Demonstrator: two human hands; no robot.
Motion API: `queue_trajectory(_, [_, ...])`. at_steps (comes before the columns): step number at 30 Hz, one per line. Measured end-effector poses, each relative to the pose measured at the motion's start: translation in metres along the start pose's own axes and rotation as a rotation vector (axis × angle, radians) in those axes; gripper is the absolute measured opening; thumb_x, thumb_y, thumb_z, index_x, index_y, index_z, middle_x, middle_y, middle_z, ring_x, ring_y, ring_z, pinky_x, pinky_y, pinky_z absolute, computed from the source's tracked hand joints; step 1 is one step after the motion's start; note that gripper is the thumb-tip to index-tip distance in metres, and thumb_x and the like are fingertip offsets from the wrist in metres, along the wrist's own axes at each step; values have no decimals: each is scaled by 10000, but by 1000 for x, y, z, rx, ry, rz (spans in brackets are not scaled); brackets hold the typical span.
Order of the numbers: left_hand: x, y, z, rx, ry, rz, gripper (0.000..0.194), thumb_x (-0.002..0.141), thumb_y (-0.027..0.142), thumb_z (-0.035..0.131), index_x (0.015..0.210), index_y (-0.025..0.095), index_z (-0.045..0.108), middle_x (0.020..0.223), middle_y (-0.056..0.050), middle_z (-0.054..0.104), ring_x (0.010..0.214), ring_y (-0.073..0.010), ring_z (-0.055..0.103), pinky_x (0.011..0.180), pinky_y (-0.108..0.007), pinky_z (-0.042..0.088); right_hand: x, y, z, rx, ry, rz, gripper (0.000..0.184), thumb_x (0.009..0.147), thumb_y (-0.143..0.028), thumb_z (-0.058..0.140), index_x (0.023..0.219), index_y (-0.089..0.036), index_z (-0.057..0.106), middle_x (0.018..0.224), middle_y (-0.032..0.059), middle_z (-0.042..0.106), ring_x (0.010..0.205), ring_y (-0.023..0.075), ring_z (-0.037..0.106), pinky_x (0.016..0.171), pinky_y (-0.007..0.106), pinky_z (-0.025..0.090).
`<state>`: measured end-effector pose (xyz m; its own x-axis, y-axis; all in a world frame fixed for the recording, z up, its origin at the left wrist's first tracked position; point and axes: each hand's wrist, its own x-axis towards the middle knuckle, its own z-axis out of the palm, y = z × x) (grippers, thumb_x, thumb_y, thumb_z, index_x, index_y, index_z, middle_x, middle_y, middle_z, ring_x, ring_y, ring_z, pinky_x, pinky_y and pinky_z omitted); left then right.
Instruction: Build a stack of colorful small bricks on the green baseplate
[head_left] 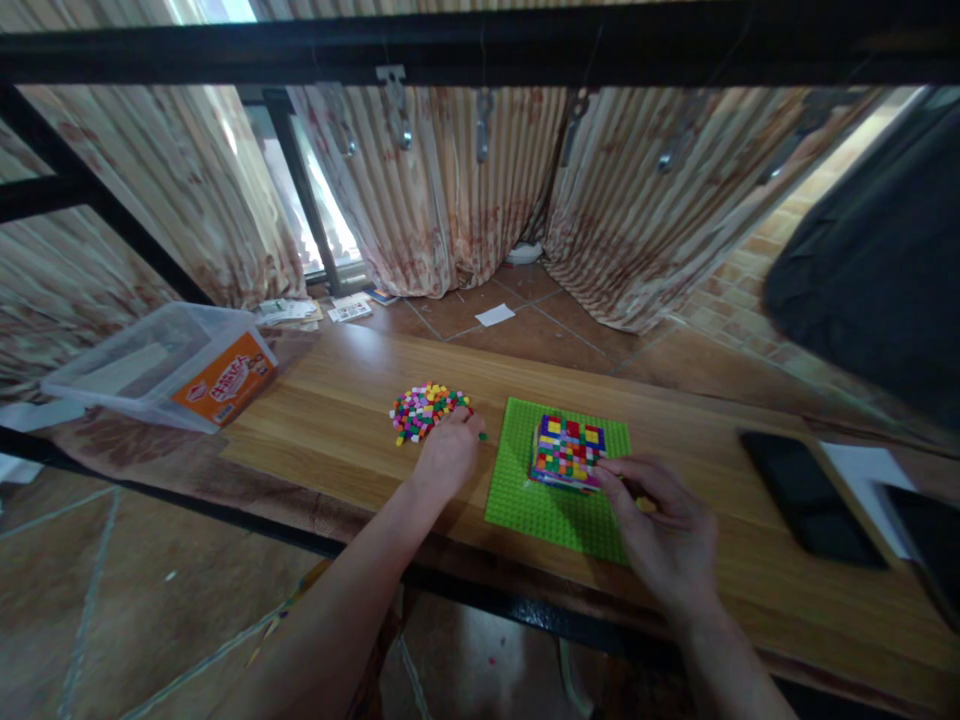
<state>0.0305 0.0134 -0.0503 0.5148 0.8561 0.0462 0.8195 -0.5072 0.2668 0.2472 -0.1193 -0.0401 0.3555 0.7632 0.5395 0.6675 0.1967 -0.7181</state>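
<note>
A green baseplate (pixel 525 500) lies on the wooden table, and a multicoloured brick block (pixel 568 450) stands on its far right part. My right hand (pixel 660 530) rests beside the block, fingertips touching its near right corner, fingers curled round a small yellow piece (pixel 645 505). My left hand (pixel 448 455) lies knuckles up at the near edge of a pile of small coloured bricks (pixel 424 408), its fingers closed and reaching into the pile. Whatever they pinch is hidden.
A clear plastic box (pixel 161 365) with an orange label sits at the table's far left. A black phone (pixel 806 495) lies at the right, with a white sheet and another dark object beyond. Curtains, papers and tiled floor lie behind the table.
</note>
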Motion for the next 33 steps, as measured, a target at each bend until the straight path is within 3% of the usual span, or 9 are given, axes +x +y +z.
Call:
queue_trajectory(10, [-5,6,1,-208,21,42,108,888,158,575,922,186,673,990,-56,638,965,-195,618,907,-329,508,1,-5,1,-12,1,-38,109,886,-327,706,852,-234,753,850,27,708,682,140,631,591,263,518])
queue_trajectory(21, [-3,14,4,-253,36,21,151,882,100,528,829,178,646,917,-58,633,928,-196,608,901,-340,492,1,-8,2,-8,17,-16,145,885,-360,693,833,-239,753,849,41,716,689,152,637,583,275,531])
queue_trajectory(25, [-5,12,-4,-598,23,24,115,862,131,554,802,172,643,816,-20,632,816,-158,590,811,-302,481,-2,-17,6,18,5,-25,130,901,-338,674,861,-238,747,857,43,721,699,156,648,615,289,550])
queue_trajectory(27, [-8,13,-10,-859,-58,62,82,853,202,593,816,165,656,775,0,626,750,-133,564,743,-273,462,-5,-22,9,37,-41,-34,107,910,-313,665,892,-244,745,875,37,723,724,156,658,660,297,563])
queue_trajectory(30, [-16,18,-16,-1222,-198,69,196,824,344,662,880,157,679,726,23,594,664,-101,510,670,-246,419,-8,-29,14,67,-139,-53,108,918,-290,658,978,-261,743,947,32,736,816,165,680,759,318,576])
queue_trajectory(33, [-23,26,-16,-1432,-339,30,301,781,426,721,912,156,691,670,35,554,610,-87,465,624,-239,379,-9,-34,18,105,-215,-62,175,926,-286,652,1082,-285,732,1033,37,743,915,178,690,811,334,577])
